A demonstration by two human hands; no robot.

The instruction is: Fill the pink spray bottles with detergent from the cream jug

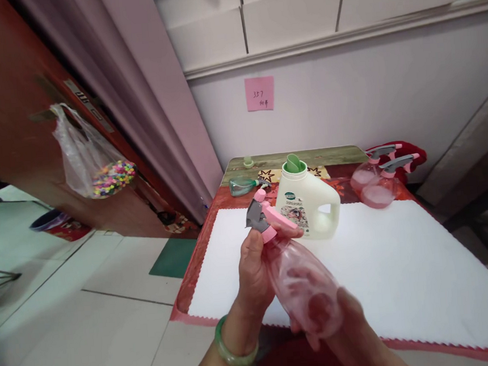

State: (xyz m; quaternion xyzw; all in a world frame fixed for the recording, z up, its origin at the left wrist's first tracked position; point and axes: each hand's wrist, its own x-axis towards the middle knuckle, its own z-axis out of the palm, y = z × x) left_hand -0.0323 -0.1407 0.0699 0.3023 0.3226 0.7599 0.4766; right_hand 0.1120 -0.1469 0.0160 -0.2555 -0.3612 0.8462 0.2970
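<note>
A clear pink spray bottle (297,275) with a pink and grey trigger head is held tilted over the table's near edge. My left hand (253,267), with a green bangle at the wrist, is closed round the neck just below the trigger. Around the bottle's base, my right hand (345,316) is closed, its fingers partly seen through the plastic. Just behind stands a cream detergent jug (309,200) with a green spout in its open mouth. A green spray bottle (242,186) lies on its side beyond, to the left.
Two pink spray bottles (377,194) stand at the table's right rear. A small pale cap (248,162) sits at the back. White cloth (405,271) covers much of the table. A plastic bag (82,157) hangs from the door handle at left.
</note>
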